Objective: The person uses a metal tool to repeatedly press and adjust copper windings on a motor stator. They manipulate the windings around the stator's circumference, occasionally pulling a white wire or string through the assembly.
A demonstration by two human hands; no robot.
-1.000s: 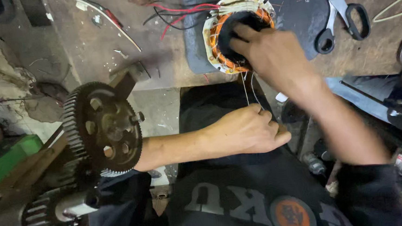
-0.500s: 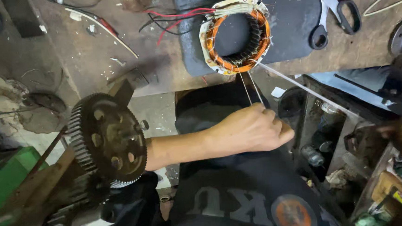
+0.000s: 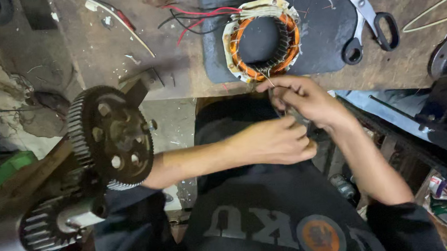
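Copper wire (image 3: 271,81) runs from the motor stator (image 3: 262,39) on the tabletop (image 3: 90,56) to the right hand (image 3: 305,102), pinched there; the left hand (image 3: 273,140), closed below, should keep it taut, kink-free.

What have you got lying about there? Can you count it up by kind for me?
Toothed gear wheels: 2, large and small
Motor stator with copper windings: 1
Scissors: 1
Dark mat: 1
Total: 5
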